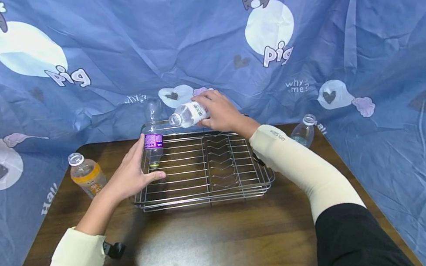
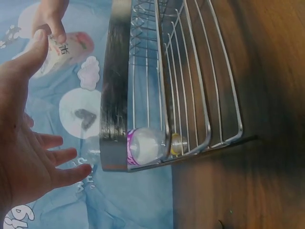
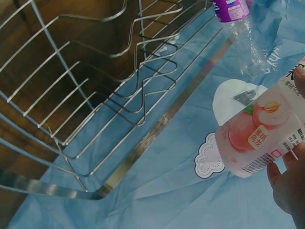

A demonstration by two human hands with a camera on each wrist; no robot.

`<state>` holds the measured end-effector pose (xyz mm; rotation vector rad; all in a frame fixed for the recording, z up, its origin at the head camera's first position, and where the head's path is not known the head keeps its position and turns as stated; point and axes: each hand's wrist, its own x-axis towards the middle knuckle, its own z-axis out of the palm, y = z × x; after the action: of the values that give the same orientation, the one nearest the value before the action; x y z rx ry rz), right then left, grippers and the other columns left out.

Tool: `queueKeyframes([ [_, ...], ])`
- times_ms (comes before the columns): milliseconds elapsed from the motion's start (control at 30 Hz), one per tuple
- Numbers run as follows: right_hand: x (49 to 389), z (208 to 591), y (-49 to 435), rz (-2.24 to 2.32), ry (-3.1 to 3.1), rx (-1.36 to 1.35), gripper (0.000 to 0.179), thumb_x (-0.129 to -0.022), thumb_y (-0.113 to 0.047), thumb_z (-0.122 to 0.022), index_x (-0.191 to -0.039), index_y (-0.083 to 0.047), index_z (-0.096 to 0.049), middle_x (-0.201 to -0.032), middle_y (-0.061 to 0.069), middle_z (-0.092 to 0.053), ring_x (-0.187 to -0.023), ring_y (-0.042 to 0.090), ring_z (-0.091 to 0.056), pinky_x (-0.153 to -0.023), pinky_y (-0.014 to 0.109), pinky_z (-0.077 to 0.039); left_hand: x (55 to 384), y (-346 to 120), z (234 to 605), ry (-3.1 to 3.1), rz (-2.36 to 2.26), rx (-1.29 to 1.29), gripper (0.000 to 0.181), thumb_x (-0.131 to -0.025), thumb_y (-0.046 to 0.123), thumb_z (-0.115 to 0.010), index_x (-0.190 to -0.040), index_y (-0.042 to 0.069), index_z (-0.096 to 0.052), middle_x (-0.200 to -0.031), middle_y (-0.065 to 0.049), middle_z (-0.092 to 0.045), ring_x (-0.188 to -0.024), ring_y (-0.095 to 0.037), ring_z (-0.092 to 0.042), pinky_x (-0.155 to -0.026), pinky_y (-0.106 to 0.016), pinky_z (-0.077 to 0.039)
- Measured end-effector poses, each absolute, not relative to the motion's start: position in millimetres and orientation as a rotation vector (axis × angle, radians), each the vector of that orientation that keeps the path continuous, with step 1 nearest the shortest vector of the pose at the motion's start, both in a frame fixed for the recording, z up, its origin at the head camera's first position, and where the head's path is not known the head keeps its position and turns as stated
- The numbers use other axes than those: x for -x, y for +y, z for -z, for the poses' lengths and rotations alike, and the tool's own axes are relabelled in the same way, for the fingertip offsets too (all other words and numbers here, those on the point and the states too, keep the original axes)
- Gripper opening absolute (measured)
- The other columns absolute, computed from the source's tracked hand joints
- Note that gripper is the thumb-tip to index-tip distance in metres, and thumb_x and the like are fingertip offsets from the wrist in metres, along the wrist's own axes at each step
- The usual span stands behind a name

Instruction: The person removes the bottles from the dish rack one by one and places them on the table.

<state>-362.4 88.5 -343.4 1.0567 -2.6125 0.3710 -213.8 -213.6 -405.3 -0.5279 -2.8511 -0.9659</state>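
My right hand (image 1: 220, 110) grips a clear plastic bottle (image 1: 196, 112) with a peach label (image 3: 259, 124). It is held tilted above the back edge of a metal wire dish rack (image 2: 114, 95), its clear end pointing left. At the rack's left end, a clear bottle with a purple label (image 1: 153, 141) leans upside down, its yellowish cap low among the wires. Beside that bottle is my left hand (image 1: 128, 171), fingers extended and thumb spread, holding nothing. In the left wrist view, the rack hides part of the purple-labelled bottle.
An orange-labelled bottle (image 1: 88, 175) stands left of the rack, behind my left wrist. Another clear bottle (image 1: 304, 131) stands at the right, partly hidden by my sleeve. The rack rests on a brown wooden table (image 1: 225, 241), with a blue printed cloth (image 1: 194, 34) hanging behind.
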Motion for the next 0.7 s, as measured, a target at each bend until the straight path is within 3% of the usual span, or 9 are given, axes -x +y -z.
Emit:
queueKeyframes([
  [267, 358.2, 341.7, 87.8, -0.482, -2.592, -1.06, 0.075, -0.079, -0.034, -0.087, -0.145, -0.016, -0.055, -0.137, 0.008, -0.054, -0.126, 0.028, -0.047, -0.102, 0.046, -0.042, 219.1, -207.9, 395.5, -2.861, 0.959, 0.527, 0.131, -0.078, 0.058, -0.081, -0.161, 0.014, 0.011, -0.165, -0.026, -0.007, -0.15, -0.046, -0.013, -0.119, -0.062, -0.016],
  [567, 355.6, 342.6, 86.7, -0.565, -2.584, -1.041, 0.078, -0.076, -0.034, -0.089, -0.143, -0.013, -0.056, -0.137, 0.008, -0.056, -0.127, 0.026, -0.047, -0.11, 0.04, -0.037, 228.4, -200.9, 382.9, -2.85, 0.934, 0.545, 0.129, -0.079, 0.052, -0.083, -0.162, 0.015, 0.009, -0.166, -0.024, -0.007, -0.15, -0.045, -0.013, -0.12, -0.06, -0.016],
  [700, 353.5, 344.4, 86.2, -0.606, -2.597, -1.03, 0.078, -0.075, -0.033, -0.089, -0.143, -0.014, -0.055, -0.136, 0.007, -0.056, -0.126, 0.025, -0.049, -0.108, 0.04, -0.039, 233.3, -197.6, 377.0, -2.841, 0.933, 0.562, 0.13, -0.079, 0.053, -0.083, -0.162, 0.017, 0.01, -0.166, -0.023, -0.008, -0.151, -0.043, -0.013, -0.12, -0.059, -0.015],
])
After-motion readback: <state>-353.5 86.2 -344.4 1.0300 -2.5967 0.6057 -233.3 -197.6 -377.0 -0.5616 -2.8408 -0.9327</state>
